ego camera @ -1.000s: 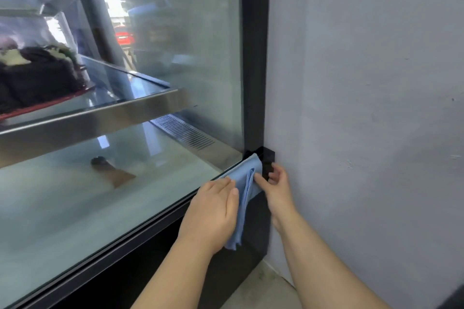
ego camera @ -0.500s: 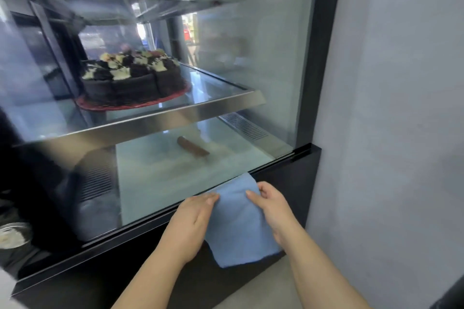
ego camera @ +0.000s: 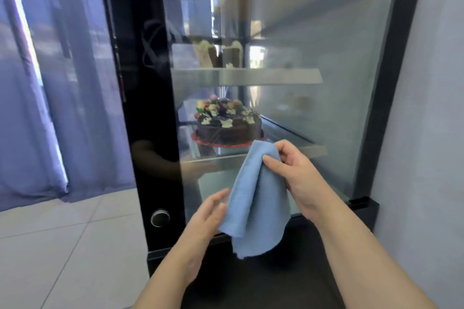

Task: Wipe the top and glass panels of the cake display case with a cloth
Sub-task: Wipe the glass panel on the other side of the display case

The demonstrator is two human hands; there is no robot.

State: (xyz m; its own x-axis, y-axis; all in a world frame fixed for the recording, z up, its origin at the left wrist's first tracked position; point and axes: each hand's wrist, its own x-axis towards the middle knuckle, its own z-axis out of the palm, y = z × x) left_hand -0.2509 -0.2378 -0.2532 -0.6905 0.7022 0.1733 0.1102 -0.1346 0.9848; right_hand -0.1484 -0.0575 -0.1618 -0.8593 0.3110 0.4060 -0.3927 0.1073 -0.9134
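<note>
Right hand (ego camera: pixel 296 173) pinches the cloth (ego camera: pixel 256 200); left hand (ego camera: pixel 206 213), fingers straight, should fold the drape below into a flat pad.

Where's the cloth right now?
Head view, lower centre: the cloth hangs from the right hand in front of the glass, just below the cake, with the left hand open at its left edge.

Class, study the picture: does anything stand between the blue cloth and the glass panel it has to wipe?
Nothing visible does. The right hand pinches the blue cloth up in front of the glass panel, the left hand open beside it. The cake sits behind the glass, inside the case.
</note>
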